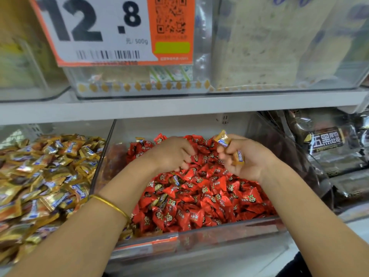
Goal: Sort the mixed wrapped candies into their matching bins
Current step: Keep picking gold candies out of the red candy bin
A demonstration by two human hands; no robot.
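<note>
Your right hand (245, 156) is over the far right part of the middle bin (199, 234), palm turned left. Its fingertips pinch one gold candy (222, 138), held up above the pile. A second gold candy (238, 157) sits lower, tucked under the curled fingers against the palm.

Your left hand (171, 152) is just beside it, knuckles up, fingers curled down into the red candies (209, 192). Fingertips are buried in the pile, so I can't tell if they hold anything. Gold bangle (109, 204) is on that wrist.

The middle bin is clear plastic, full of red wrappers. There are strays in it: one gold wrapper (140, 141) at the far left of the pile, and a few more showing mid-pile near your left forearm.

The matching bin for the gold ones is the left bin (99, 156), just beside the middle one and sharing a clear wall. It is heaped with the gold pile (46, 176).

Right of the middle bin are dark packaged goods (327, 140). On the shelf above (179, 106), a price tag (95, 27) reads 12.8 and hangs on a clear box.
</note>
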